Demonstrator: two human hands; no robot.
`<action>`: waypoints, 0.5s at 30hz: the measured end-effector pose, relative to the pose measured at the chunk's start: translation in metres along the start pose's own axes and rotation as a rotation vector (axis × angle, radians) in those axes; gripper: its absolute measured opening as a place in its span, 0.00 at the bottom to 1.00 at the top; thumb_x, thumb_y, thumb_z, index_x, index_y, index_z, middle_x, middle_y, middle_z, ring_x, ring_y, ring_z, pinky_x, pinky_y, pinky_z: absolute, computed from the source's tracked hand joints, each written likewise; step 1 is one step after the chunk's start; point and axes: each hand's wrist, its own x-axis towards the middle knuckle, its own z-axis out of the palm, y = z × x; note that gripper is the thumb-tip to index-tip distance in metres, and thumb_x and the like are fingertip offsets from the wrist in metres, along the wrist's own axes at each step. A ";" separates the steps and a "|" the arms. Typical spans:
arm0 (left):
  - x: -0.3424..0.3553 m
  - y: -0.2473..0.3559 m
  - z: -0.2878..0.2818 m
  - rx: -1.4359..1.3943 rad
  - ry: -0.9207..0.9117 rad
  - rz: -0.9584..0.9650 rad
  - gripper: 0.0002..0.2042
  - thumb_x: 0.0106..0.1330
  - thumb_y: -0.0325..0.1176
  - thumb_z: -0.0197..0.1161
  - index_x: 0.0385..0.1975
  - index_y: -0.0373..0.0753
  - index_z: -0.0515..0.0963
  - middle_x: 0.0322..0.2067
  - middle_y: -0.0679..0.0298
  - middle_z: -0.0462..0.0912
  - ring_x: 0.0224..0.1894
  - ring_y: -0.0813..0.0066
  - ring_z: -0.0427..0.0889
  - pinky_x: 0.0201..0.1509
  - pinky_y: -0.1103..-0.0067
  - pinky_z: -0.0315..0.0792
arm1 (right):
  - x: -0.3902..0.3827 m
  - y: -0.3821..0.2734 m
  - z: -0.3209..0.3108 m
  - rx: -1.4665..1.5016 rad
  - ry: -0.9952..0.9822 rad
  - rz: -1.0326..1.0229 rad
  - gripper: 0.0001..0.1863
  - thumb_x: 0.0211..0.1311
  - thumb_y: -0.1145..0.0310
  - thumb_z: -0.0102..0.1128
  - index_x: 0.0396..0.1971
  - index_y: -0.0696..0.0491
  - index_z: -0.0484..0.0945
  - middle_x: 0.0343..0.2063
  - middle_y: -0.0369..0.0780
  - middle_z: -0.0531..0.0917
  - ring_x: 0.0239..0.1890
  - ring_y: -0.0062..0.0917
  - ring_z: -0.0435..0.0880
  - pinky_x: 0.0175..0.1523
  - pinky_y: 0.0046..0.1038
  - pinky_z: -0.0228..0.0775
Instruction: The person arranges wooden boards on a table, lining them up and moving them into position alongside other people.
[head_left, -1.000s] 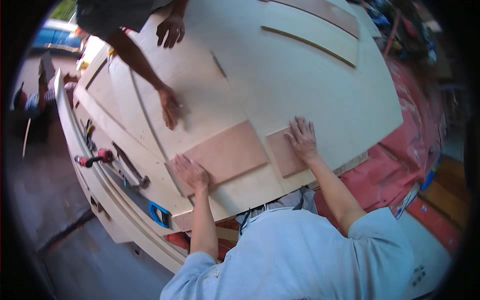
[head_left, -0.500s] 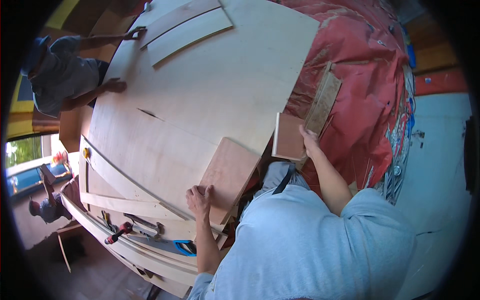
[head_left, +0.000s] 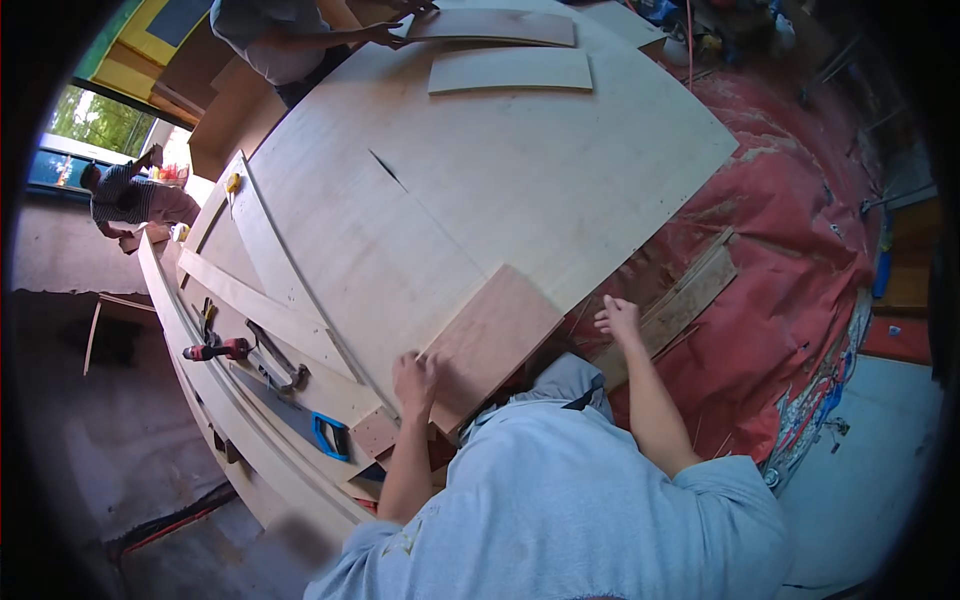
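Observation:
My left hand (head_left: pixel 415 385) grips the left edge of a rectangular pinkish plywood board (head_left: pixel 492 335), its fingers bent against it. The board lies at the near edge of a large pale plywood sheet (head_left: pixel 540 180). Just past that sheet's near right edge, my right hand (head_left: pixel 617 318) hovers with loosely curved fingers and nothing visible in them. Below it lies a worn plank (head_left: pixel 685 305) on crumpled red sheeting (head_left: pixel 770 260). Left of my left hand are a small wood block (head_left: pixel 375 432) and a blue-handled saw (head_left: pixel 330 432).
A co-worker (head_left: pixel 260 35) reaches toward loose boards (head_left: pixel 508 70) at the far edge. Another person (head_left: pixel 135 200) works at upper left. A red drill (head_left: pixel 218 350), tools, a yellow tape measure (head_left: pixel 233 183) and long strips (head_left: pixel 255 285) lie on the left.
The small board that was in my right hand half a second ago is out of it and no longer clearly visible. The view has swung, shifting the sheet and co-workers rightward in the picture.

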 end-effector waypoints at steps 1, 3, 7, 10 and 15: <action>-0.011 -0.012 -0.002 0.084 0.007 -0.013 0.26 0.68 0.54 0.67 0.54 0.37 0.80 0.50 0.48 0.81 0.58 0.48 0.78 0.62 0.59 0.73 | -0.014 -0.012 0.018 -0.038 0.054 -0.178 0.21 0.79 0.53 0.58 0.44 0.59 0.84 0.31 0.41 0.89 0.25 0.21 0.87 0.29 0.25 0.79; -0.047 -0.034 0.002 0.147 0.022 -0.205 0.27 0.69 0.52 0.67 0.57 0.36 0.77 0.49 0.46 0.82 0.58 0.47 0.79 0.63 0.60 0.74 | -0.041 -0.034 0.047 -0.271 0.144 -0.483 0.16 0.73 0.58 0.65 0.48 0.56 0.84 0.29 0.44 0.87 0.30 0.30 0.87 0.37 0.33 0.80; -0.090 -0.061 0.023 -0.069 -0.061 -0.540 0.32 0.69 0.53 0.67 0.59 0.31 0.71 0.49 0.45 0.83 0.52 0.45 0.83 0.63 0.60 0.74 | -0.082 -0.063 0.082 -0.797 -0.128 -0.508 0.33 0.64 0.37 0.65 0.53 0.53 0.83 0.52 0.52 0.83 0.56 0.46 0.84 0.60 0.45 0.77; -0.096 -0.057 0.038 -0.265 -0.026 -0.514 0.31 0.68 0.49 0.71 0.58 0.31 0.70 0.48 0.46 0.84 0.47 0.51 0.86 0.53 0.63 0.80 | -0.086 -0.080 0.100 -0.910 -0.100 -0.347 0.36 0.61 0.39 0.70 0.59 0.52 0.81 0.56 0.50 0.80 0.62 0.46 0.80 0.64 0.45 0.74; -0.108 -0.025 0.032 -0.797 -0.164 -0.576 0.31 0.64 0.38 0.76 0.60 0.33 0.67 0.46 0.50 0.83 0.44 0.62 0.86 0.36 0.74 0.81 | -0.068 -0.096 0.059 -0.923 -0.130 -0.402 0.37 0.59 0.43 0.74 0.58 0.56 0.75 0.58 0.51 0.77 0.61 0.48 0.80 0.63 0.47 0.75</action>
